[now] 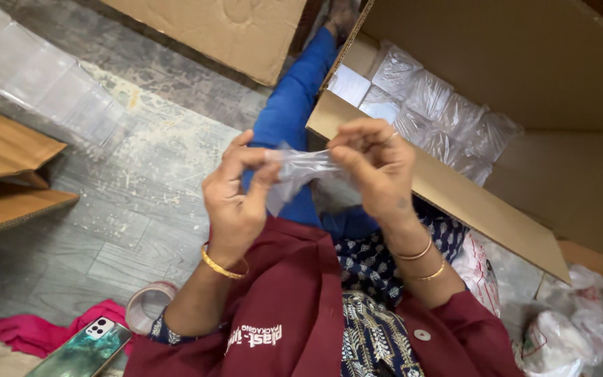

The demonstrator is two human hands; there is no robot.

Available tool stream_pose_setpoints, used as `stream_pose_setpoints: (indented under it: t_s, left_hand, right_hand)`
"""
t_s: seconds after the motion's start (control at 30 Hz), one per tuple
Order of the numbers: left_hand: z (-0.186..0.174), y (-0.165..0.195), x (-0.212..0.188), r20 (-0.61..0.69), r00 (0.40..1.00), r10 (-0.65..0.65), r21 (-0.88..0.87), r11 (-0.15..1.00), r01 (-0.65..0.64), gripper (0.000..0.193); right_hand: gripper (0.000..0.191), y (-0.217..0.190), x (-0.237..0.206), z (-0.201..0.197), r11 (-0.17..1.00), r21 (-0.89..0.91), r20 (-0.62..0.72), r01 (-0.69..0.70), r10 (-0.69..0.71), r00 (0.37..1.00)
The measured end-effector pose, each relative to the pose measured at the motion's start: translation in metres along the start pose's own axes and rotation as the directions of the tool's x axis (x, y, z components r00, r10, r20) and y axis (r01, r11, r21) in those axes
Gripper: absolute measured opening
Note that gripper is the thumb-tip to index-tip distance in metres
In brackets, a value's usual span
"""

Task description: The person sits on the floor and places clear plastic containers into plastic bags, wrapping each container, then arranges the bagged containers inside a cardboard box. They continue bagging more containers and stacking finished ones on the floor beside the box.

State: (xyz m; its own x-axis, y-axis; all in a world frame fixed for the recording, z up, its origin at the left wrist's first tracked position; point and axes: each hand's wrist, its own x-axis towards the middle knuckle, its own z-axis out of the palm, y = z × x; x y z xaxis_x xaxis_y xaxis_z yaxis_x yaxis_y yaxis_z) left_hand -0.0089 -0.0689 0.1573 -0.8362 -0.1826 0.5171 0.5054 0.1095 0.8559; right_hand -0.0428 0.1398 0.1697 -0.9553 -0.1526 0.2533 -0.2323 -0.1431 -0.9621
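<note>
Seen from above, the left hand (235, 199) and right hand (375, 164) pinch opposite ends of a small clear plastic bag (298, 171), stretched between them; fingers curl closed on the film, thumbs pressing. What the bag contains, if anything, cannot be told. Just beyond the right hand, an open cardboard box (497, 77) holds similar clear packets (441, 119).
</note>
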Motion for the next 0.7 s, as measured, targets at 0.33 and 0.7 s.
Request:
stream_pose_setpoints:
  t_s: [0.33, 0.7]
  left_hand:
    - [-0.007, -0.013, -0.018, -0.115, 0.978, -0.174, -0.296, 0.946, 0.133, 0.008]
    - [-0.01, -0.011, -0.014, -0.102, 0.915, -0.391, -0.151, 0.915, 0.374, 0.01]
  right_hand:
    - [0.026, 0.009, 0.007, 0.01, 0.93, 0.289, 0.15, -0.227, 0.19, 0.97]
    - [0.01, 0.037, 0.004, 0.011, 0.96, 0.241, 0.034, -0.142, 0.138, 0.99]
